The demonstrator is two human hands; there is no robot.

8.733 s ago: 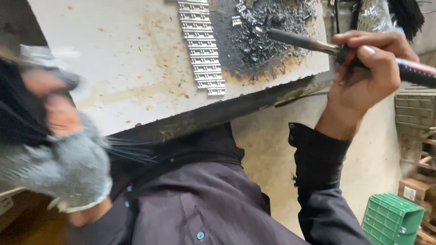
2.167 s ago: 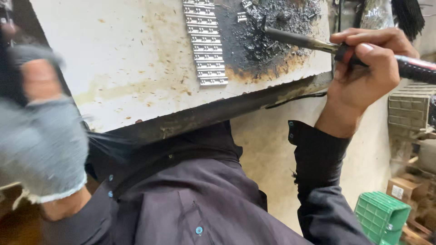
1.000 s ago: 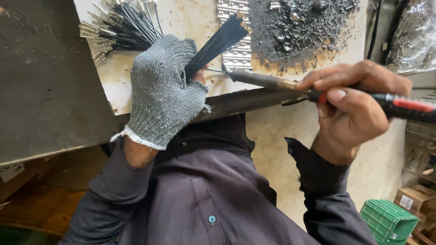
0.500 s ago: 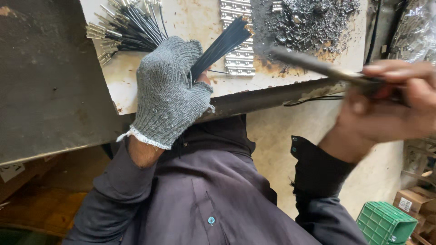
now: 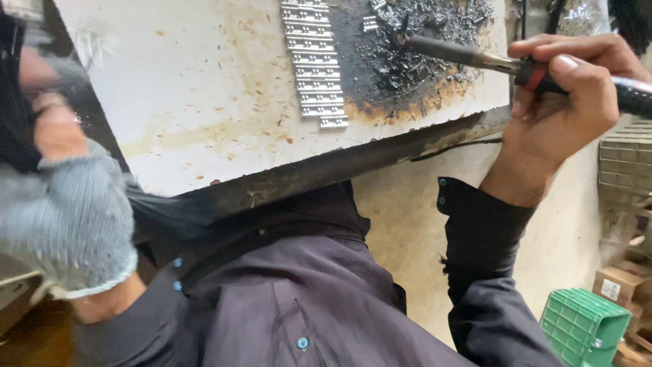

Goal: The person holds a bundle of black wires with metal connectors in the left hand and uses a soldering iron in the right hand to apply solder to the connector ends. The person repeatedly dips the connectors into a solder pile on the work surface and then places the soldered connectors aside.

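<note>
Holding the soldering iron (image 5: 475, 58) in your right hand (image 5: 564, 102), you have your fingers closed around its dark handle with the thumb laid over the red collar. The metal tip rests in the blackened, scorched patch (image 5: 414, 54) at the far edge of the white tabletop (image 5: 204, 88). Just left of that patch lies a strip of small silver metal pieces (image 5: 312, 61), set in a neat column.

The iron looks rigid and fairly light, and judging by the burn marks its metal shaft is likely hot, so the insulated handle behind the collar is the place to hold it, as you do now. The silver pieces look small, stiff and easy to scatter; they would want a light pinch at the edges.

Your left hand (image 5: 68, 211), in a grey knitted glove with bare fingertips, is raised at the left edge and badly blurred. It appears closed on a bundle of thin dark strands (image 5: 17, 115), yet the blur keeps me from telling how firmly. That bundle is cut off by the frame. The far part of the tabletop is also out of view, and the debris in the scorched patch is too fine to identify.
</note>
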